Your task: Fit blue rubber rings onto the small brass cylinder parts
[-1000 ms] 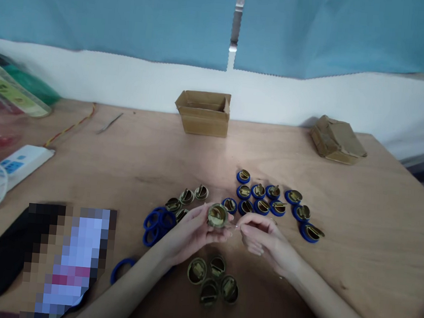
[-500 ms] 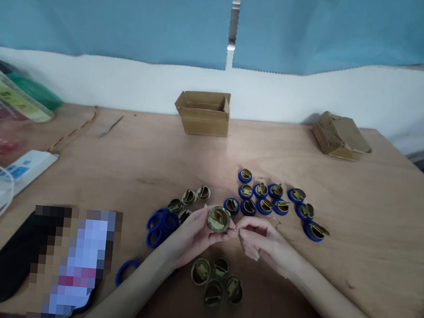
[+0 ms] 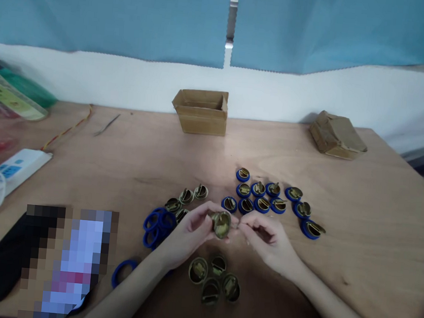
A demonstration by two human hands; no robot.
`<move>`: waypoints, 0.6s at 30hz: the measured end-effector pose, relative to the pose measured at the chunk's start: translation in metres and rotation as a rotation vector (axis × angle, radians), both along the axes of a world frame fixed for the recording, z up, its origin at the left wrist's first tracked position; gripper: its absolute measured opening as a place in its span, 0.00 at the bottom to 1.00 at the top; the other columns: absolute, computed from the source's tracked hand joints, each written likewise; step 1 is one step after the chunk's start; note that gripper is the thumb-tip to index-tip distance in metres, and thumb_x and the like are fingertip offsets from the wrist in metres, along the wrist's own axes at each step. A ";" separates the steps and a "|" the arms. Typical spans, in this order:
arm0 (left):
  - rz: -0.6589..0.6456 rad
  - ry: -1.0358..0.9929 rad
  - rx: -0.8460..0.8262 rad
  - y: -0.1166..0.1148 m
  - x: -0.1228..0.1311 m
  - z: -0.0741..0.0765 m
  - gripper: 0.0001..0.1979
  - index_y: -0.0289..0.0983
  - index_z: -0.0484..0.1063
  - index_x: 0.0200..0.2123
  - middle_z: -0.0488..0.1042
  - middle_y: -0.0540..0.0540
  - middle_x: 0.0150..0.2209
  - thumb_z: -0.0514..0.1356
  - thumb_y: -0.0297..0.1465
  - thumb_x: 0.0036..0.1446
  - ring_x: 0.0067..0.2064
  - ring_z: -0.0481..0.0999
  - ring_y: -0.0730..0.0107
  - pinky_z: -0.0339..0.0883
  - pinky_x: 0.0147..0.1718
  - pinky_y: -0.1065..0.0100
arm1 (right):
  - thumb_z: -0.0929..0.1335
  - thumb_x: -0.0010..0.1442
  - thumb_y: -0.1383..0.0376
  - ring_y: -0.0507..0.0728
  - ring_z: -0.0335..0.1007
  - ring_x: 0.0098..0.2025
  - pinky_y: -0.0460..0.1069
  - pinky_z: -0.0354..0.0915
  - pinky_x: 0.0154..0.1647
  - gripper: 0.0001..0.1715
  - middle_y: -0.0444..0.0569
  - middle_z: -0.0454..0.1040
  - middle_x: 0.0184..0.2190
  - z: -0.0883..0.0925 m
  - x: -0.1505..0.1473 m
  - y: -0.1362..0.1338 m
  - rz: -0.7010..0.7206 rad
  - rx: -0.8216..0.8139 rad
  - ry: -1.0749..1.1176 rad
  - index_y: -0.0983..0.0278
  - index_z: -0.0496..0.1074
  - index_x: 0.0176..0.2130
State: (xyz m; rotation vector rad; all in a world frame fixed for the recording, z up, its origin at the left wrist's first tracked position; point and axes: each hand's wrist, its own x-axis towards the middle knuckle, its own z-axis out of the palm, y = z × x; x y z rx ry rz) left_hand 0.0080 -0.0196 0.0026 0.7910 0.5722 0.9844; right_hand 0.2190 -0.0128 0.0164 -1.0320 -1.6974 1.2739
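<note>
My left hand (image 3: 190,234) grips a round brass part (image 3: 221,224) above the wooden table (image 3: 122,171), tilted toward my right hand. My right hand (image 3: 264,238) is pinched at the part's right edge; what its fingertips hold is too small to make out. Just below my hands lies a cluster of bare brass parts (image 3: 213,280). Left of my left hand sits a pile of blue rings (image 3: 158,221), with a few more brass parts (image 3: 188,196) behind it. Beyond my right hand lie several brass parts fitted with blue rings (image 3: 267,201).
An open cardboard box (image 3: 201,111) stands at the table's back, a closed flattened box (image 3: 336,135) at the back right. A white power strip (image 3: 14,166) and cable lie at the left. A lone blue ring (image 3: 122,271) lies near my left forearm. A blurred patch covers the lower left.
My left hand has tilted the brass part toward the right hand, and both hands have dropped slightly. My right hand's pinch stays at the part's edge.
</note>
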 end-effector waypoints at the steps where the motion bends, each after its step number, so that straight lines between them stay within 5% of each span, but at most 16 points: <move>1: 0.036 0.027 0.023 0.000 0.000 0.000 0.16 0.40 0.77 0.46 0.75 0.39 0.55 0.64 0.44 0.63 0.48 0.80 0.59 0.75 0.43 0.62 | 0.66 0.70 0.57 0.51 0.60 0.26 0.47 0.55 0.27 0.17 0.43 0.68 0.25 0.001 0.001 0.001 -0.054 0.009 0.016 0.63 0.71 0.30; 3: 0.118 0.087 0.056 0.000 0.000 -0.002 0.16 0.41 0.77 0.46 0.72 0.41 0.57 0.64 0.45 0.62 0.46 0.79 0.62 0.75 0.43 0.64 | 0.67 0.69 0.55 0.50 0.54 0.24 0.47 0.52 0.24 0.21 0.40 0.62 0.22 0.002 0.003 0.002 -0.140 -0.018 0.070 0.62 0.67 0.27; 8: 0.157 0.156 0.102 -0.001 0.005 -0.007 0.16 0.39 0.77 0.47 0.74 0.49 0.34 0.65 0.43 0.61 0.30 0.74 0.75 0.71 0.31 0.72 | 0.64 0.72 0.53 0.48 0.44 0.19 0.46 0.44 0.21 0.20 0.35 0.55 0.18 -0.008 0.005 0.002 -0.048 -0.251 0.297 0.61 0.66 0.32; 11: 0.120 0.194 0.074 -0.002 0.009 -0.008 0.16 0.38 0.76 0.45 0.74 0.50 0.33 0.67 0.42 0.61 0.30 0.75 0.74 0.72 0.32 0.71 | 0.65 0.72 0.54 0.47 0.47 0.18 0.45 0.46 0.21 0.16 0.34 0.56 0.17 -0.013 0.002 -0.001 0.042 -0.320 0.384 0.61 0.69 0.38; 18: 0.069 0.198 0.052 -0.005 0.012 -0.011 0.16 0.36 0.75 0.42 0.76 0.49 0.34 0.70 0.40 0.57 0.32 0.73 0.75 0.71 0.33 0.73 | 0.67 0.70 0.53 0.46 0.50 0.18 0.45 0.48 0.21 0.19 0.36 0.62 0.18 -0.009 -0.005 -0.003 0.136 -0.465 0.428 0.63 0.67 0.34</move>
